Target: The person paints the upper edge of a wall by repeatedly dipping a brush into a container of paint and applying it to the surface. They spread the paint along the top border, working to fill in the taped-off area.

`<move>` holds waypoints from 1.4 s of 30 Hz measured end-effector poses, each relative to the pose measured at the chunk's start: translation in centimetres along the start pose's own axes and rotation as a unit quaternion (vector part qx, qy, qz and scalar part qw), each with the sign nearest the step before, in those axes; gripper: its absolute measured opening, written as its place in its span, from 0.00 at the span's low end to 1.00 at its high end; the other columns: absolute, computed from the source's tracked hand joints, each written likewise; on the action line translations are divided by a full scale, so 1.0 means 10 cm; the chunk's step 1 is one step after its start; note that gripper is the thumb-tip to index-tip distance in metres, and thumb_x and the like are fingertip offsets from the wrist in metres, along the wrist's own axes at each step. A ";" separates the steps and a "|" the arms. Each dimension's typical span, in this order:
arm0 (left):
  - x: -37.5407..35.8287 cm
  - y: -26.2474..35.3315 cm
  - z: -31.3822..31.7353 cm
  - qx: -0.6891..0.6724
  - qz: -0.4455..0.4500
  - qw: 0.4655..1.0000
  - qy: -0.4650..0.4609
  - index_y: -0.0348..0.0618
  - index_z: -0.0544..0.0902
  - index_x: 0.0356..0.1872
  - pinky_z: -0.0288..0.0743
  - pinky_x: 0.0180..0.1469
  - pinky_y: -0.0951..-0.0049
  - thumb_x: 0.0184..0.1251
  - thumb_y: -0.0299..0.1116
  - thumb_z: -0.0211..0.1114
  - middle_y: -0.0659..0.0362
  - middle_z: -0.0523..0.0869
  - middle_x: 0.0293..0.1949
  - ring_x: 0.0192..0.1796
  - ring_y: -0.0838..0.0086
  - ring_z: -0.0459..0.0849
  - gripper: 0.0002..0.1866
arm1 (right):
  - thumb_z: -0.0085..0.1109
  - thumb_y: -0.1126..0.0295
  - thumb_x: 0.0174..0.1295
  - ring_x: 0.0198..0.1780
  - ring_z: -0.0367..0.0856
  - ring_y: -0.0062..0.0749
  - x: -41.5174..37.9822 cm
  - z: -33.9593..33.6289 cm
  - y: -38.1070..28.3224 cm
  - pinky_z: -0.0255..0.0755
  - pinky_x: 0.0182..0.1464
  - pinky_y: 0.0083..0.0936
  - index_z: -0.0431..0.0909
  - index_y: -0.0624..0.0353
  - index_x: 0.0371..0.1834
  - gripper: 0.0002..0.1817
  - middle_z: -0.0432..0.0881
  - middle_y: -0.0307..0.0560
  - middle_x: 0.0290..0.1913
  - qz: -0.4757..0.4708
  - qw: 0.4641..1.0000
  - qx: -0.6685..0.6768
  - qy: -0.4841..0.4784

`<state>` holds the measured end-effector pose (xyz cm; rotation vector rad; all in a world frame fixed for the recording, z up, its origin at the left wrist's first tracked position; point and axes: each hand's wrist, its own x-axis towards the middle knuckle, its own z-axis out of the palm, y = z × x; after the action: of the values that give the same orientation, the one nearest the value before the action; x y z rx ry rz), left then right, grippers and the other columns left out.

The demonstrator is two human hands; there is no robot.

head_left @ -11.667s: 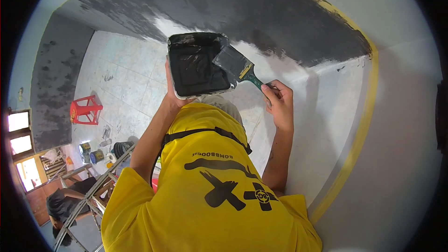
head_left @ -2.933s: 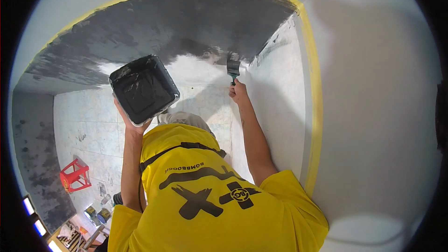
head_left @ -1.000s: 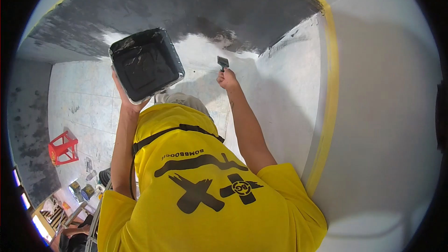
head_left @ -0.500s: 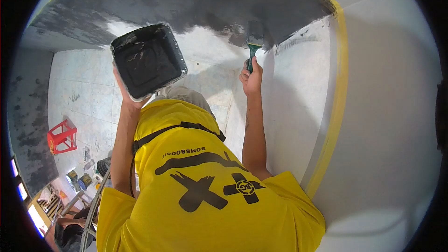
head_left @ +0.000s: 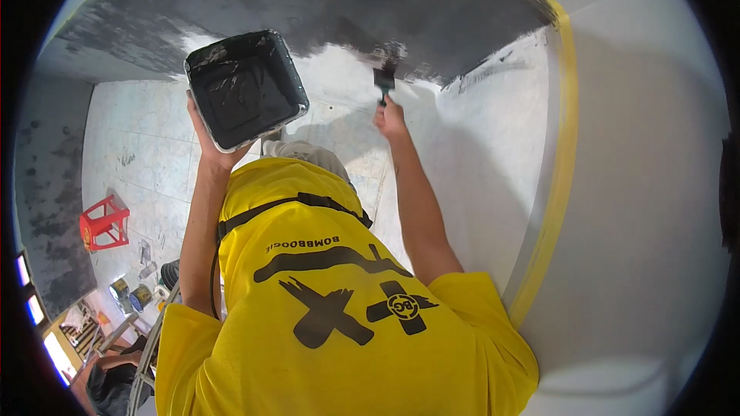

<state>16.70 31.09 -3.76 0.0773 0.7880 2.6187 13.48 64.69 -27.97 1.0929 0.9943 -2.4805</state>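
Note:
My left hand [head_left: 218, 152] grips a square black paint tub [head_left: 293, 96] by its side and base, its open mouth facing me. Dark paint coats the tub's inside, and the rim is smeared. In my right hand [head_left: 391, 118] is a paintbrush [head_left: 384, 77], fingers closed round its green handle. The dark bristles point up at the lower edge of the dark grey paint [head_left: 331, 0] on the wall. Streaky strokes show just above the bristle tips, with pale unpainted wall [head_left: 335, 68] beside them.
Yellow masking tape [head_left: 566, 115] borders the painted area at the right. Down at the left, a red plastic stool [head_left: 105, 223] and several paint cans [head_left: 140, 297] stand on the pale floor. A ladder [head_left: 146, 366] and a person [head_left: 112, 385] are at the lower left.
My right hand and the brush have moved left and a little down, from the dark paint to its lower edge. The tub has shifted slightly upward in my left hand.

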 end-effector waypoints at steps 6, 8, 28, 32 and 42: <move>0.02 -0.01 0.16 -0.012 -0.007 1.000 -0.004 0.49 0.74 0.69 0.80 0.63 0.53 0.71 0.64 0.50 0.52 0.78 0.66 0.64 0.59 0.80 0.35 | 0.48 0.53 0.79 0.15 0.51 0.17 -0.46 0.47 -0.32 0.43 0.16 0.19 0.65 0.52 0.27 0.21 0.57 0.29 0.18 -0.097 0.995 -0.007 -0.037; 0.00 -0.04 0.16 -0.021 -0.009 1.000 0.005 0.48 0.74 0.69 0.80 0.63 0.53 0.71 0.61 0.52 0.51 0.78 0.66 0.64 0.59 0.80 0.34 | 0.50 0.52 0.78 0.16 0.53 0.16 -1.06 0.55 -0.28 0.44 0.17 0.18 0.66 0.52 0.27 0.21 0.59 0.30 0.19 -0.164 0.980 -0.025 -0.112; -0.11 -0.02 0.29 0.069 -0.039 0.987 0.141 0.54 0.70 0.75 0.70 0.70 0.45 0.65 0.80 0.34 0.52 0.74 0.71 0.70 0.54 0.75 0.50 | 0.67 0.67 0.65 0.21 0.79 0.32 -2.92 1.38 -0.81 0.68 0.28 0.25 0.83 0.66 0.37 0.11 0.83 0.51 0.23 -0.330 0.718 -0.584 -0.186; -0.11 -0.03 0.25 0.038 -0.082 0.989 0.113 0.54 0.69 0.75 0.72 0.70 0.47 0.65 0.80 0.35 0.53 0.75 0.71 0.69 0.54 0.76 0.49 | 0.67 0.67 0.65 0.25 0.84 0.36 -2.85 1.35 -0.79 0.72 0.30 0.25 0.84 0.65 0.36 0.10 0.86 0.52 0.27 -0.321 0.715 -0.576 -0.232; -0.08 -0.04 0.17 0.024 -0.113 0.991 0.066 0.50 0.67 0.76 0.74 0.68 0.49 0.67 0.79 0.38 0.49 0.75 0.69 0.68 0.54 0.76 0.49 | 0.66 0.71 0.66 0.24 0.70 0.14 -2.78 1.36 -0.63 0.61 0.27 0.17 0.81 0.66 0.34 0.09 0.78 0.36 0.23 -0.282 0.790 -0.453 -0.303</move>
<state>17.83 32.01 -2.53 -0.1641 0.8504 2.4106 22.02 58.95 1.86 -0.3352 2.0968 -1.9353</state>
